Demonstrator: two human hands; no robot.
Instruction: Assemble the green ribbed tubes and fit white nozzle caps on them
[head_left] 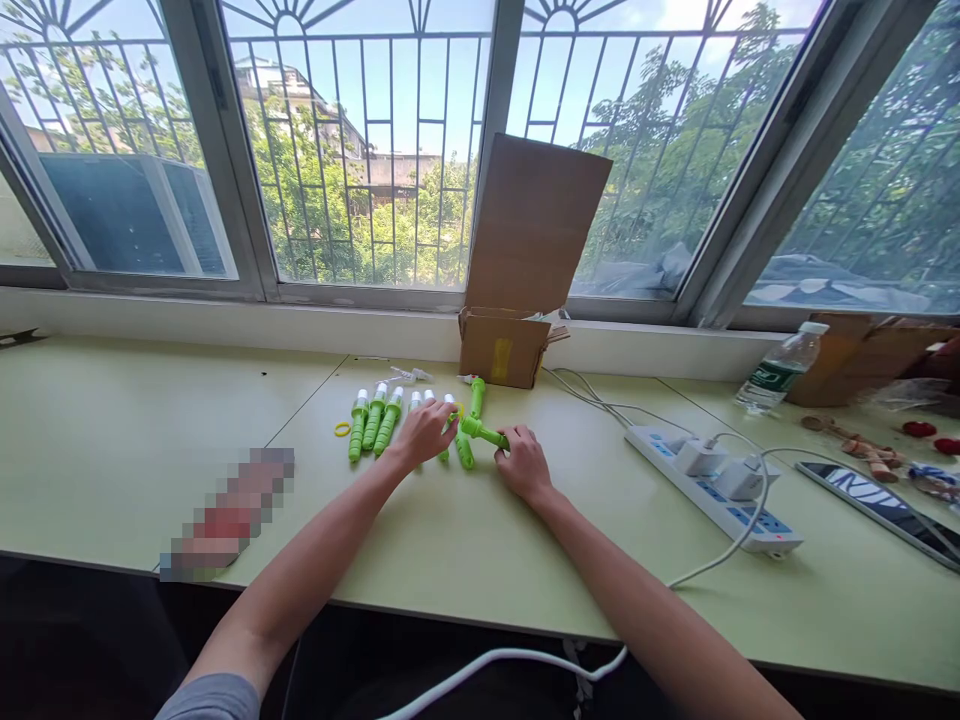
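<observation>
My right hand (523, 462) is closed around the end of a green ribbed plastic tube (486, 433), which lies slantwise with its wider end toward my left hand. At the left of it, my left hand (426, 434) has its fingers pinched together at a small yellow ring (460, 410). Beneath and beside that hand lie several green tubes with white caps (373, 418), partly hidden by the fingers. Another green tube (477, 398) lies just behind the held one. A second yellow ring (343, 429) rests on the table at the far left of the group.
An open cardboard box (499, 347) stands against the window sill. Small clear plastic pieces (411, 376) lie behind the tubes. To the right are a power strip (709, 490) with plugs and cables, a phone (877, 505), and a water bottle (780, 370). A blurred-out object (229, 515) lies left.
</observation>
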